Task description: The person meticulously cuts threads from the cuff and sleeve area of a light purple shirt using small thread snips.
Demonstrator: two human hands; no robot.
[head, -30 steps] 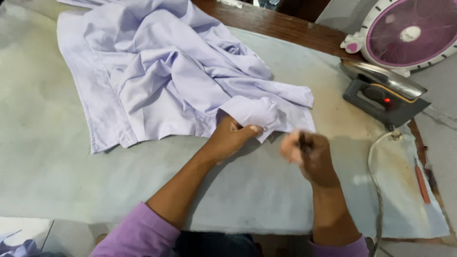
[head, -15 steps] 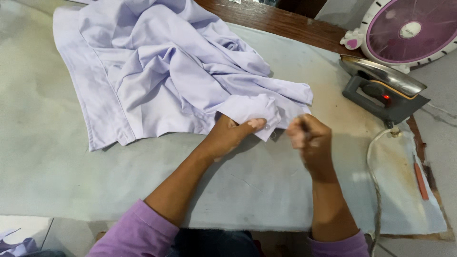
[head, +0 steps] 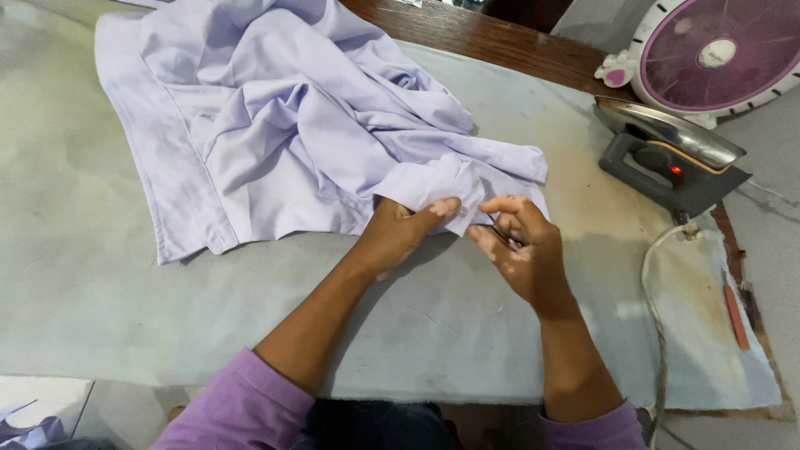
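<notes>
Tabletop: hands (head: 467,233) now meet at shirt (head: 292,125).

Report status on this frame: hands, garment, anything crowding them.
Left hand pinching a corner of the lilac shirt on the padded cloth. Right hand at the same corner, gripping a small dark tool. Iron parked apart at right; nothing crowding.

Matt lilac cloth shirt (head: 292,133), glossy metal iron (head: 671,154), worn wood tabletop (head: 475,33).
</notes>
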